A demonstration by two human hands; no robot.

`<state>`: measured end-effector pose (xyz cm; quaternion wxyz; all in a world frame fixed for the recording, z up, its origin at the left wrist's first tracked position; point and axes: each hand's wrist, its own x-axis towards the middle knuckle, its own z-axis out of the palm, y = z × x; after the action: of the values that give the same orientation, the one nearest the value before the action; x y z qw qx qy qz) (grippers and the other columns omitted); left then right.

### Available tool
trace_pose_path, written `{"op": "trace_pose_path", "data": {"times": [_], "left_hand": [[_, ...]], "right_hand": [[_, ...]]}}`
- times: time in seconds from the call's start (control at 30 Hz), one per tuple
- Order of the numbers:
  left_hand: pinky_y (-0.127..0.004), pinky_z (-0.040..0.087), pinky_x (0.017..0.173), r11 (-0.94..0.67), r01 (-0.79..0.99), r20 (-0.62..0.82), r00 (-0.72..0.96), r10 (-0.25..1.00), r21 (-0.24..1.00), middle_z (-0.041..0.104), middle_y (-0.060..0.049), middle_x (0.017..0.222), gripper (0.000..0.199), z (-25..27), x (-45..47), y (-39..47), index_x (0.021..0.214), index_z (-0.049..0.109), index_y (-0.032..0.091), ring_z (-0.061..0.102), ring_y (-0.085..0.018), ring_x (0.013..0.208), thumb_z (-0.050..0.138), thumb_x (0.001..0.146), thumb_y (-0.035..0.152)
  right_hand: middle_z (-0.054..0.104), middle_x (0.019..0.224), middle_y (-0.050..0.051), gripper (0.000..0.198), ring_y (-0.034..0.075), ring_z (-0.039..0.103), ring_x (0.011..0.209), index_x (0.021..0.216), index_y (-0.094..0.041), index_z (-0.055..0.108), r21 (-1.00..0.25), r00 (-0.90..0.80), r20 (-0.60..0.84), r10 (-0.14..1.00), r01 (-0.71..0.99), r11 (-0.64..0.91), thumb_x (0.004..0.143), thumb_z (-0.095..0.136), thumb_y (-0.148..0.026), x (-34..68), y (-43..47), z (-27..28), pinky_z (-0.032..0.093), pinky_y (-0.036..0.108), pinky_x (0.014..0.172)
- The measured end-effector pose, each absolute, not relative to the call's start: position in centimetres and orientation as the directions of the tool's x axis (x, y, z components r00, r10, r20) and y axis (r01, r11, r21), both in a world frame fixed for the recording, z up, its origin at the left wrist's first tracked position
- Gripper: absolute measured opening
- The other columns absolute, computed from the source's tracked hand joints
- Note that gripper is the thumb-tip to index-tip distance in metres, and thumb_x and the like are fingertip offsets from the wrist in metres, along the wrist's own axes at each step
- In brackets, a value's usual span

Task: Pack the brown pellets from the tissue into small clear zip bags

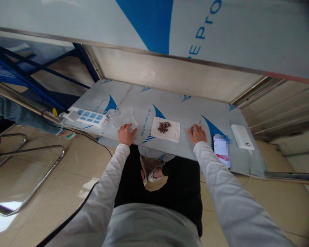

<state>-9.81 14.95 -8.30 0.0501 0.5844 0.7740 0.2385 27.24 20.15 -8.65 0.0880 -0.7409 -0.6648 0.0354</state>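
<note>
My left hand [127, 133] rests at the table's front edge with its thumb spread from the fingers. Right beside it lies a crumpled clear plastic bag [121, 120]; whether the fingertips touch it is unclear. A heap of small, dark brown, screw-like pieces [164, 127] sits on a white cloth or paper sheet [173, 132] between the hands. To the right of that sheet, my right hand [197, 134] lies palm down on the table, thumb apart. Something dark shows between its thumb and fingers, too small to make out.
A white power strip [89, 116] stands at the left. On the right are a spiral notebook [221, 151] and a white power bank [242, 136] with a cable. An upper shelf [92, 24] overhangs the film-covered table [134, 97]. At left, a metal chair frame [54, 171] and another person's sleeve [23, 115] appear.
</note>
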Motion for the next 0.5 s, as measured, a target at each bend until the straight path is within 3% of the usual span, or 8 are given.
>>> {"op": "trace_pose_path", "data": {"times": [0.17, 0.33, 0.4, 0.5], "left_hand": [[-0.043, 0.034, 0.085, 0.247, 0.894, 0.143, -0.318, 0.937, 0.373, 0.067, -0.015, 0.107, 0.027, -8.4, -9.7, 16.3, 0.096, 0.071, 0.019, 0.055, -0.032, 0.102, 0.050, 0.085, 0.030], [-0.041, 0.032, 0.085, 0.247, 0.881, 0.198, -0.348, 0.916, 0.405, 0.067, -0.014, 0.106, 0.032, -7.4, -9.1, 15.6, 0.102, 0.069, 0.017, 0.056, -0.030, 0.101, 0.042, 0.089, 0.029], [-0.039, 0.033, 0.084, 0.225, 0.871, 0.241, -0.354, 0.904, 0.437, 0.067, -0.012, 0.108, 0.033, -6.7, -8.2, 14.6, 0.106, 0.068, 0.019, 0.056, -0.028, 0.100, 0.042, 0.090, 0.031], [-0.036, 0.034, 0.085, 0.060, 0.834, 0.381, -0.313, 0.870, 0.548, 0.068, -0.009, 0.107, 0.031, -5.4, -6.0, 12.4, 0.103, 0.069, 0.020, 0.057, -0.024, 0.098, 0.045, 0.090, 0.036]], "right_hand": [[0.038, 0.145, 0.019, 0.053, 0.032, 0.027, 0.138, 0.133, -0.013, 0.045, -0.267, 0.051, 0.254, 0.966, 0.963, 0.020, 0.091, 0.038, -0.044, 25.2, 17.3, -7.3, 0.026, 0.055, 0.106], [0.055, 0.128, 0.020, 0.048, 0.030, 0.043, 0.127, 0.116, -0.012, 0.060, -0.490, 0.033, 0.383, 0.923, 0.854, 0.174, 0.087, 0.042, -0.045, 21.4, 13.6, -5.8, 0.032, 0.049, 0.105], [0.064, 0.115, 0.018, 0.044, 0.028, 0.055, 0.113, 0.107, -0.014, 0.064, -0.644, 0.041, 0.339, 0.940, 0.738, 0.200, 0.087, 0.043, -0.047, 19.0, 12.5, -4.8, 0.040, 0.045, 0.100], [0.071, 0.097, 0.011, 0.042, 0.023, 0.065, 0.091, 0.095, -0.018, 0.067, -0.881, 0.020, 0.123, 0.992, 0.463, 0.099, 0.087, 0.044, -0.052, 15.0, 11.7, -3.2, 0.050, 0.037, 0.083]]}}
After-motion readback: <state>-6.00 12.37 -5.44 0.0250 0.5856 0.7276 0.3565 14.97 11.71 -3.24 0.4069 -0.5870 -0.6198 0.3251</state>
